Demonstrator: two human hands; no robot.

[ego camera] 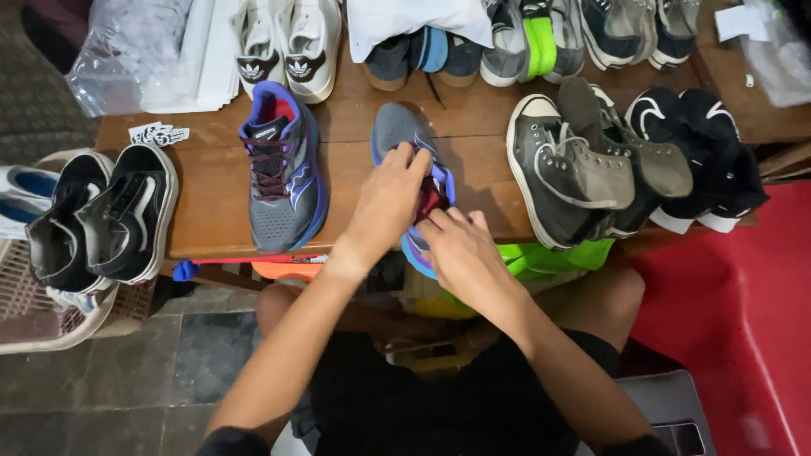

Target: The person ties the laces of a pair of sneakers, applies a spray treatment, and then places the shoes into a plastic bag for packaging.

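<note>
Both hands are on one grey running shoe (404, 135) with blue trim, lying toe-away near the front edge of the wooden tabletop (211, 211). The left hand (390, 201) curls over the shoe's opening, fingers pinched at what looks like the laces, though the knuckles hide the grip. The right hand (460, 249) comes in from the heel side, fingers bent and closed on the collar. Its matching shoe (283, 173) sits just beside it to the left, apart. Grey high-tops (566, 173) lie to the right, black sneakers (106, 215) rest on a basket (34, 325).
</note>
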